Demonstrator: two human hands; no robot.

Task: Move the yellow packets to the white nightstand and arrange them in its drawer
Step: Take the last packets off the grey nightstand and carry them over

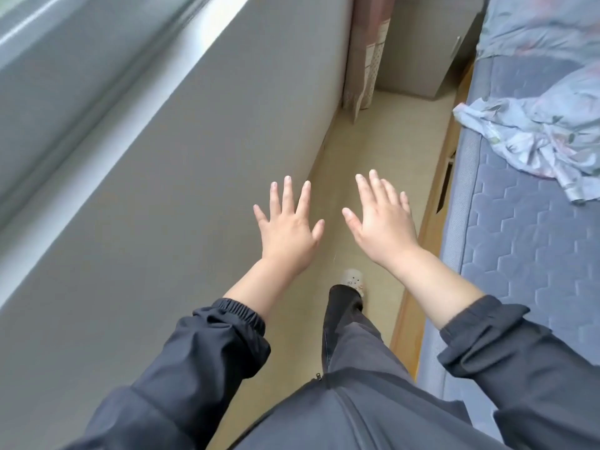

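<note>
Our left hand (287, 228) and right hand (381, 222) are spread flat and hold nothing. We see no yellow packets. The white nightstand (431, 50) (we think) stands ahead at one o'clock, nearer our right hand.

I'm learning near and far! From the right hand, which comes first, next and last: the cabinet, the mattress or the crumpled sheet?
1. Mattress, just to the right of the right hand.
2. Sheet, farther ahead, lying on the mattress.
3. Cabinet, at the aisle's far end.
</note>
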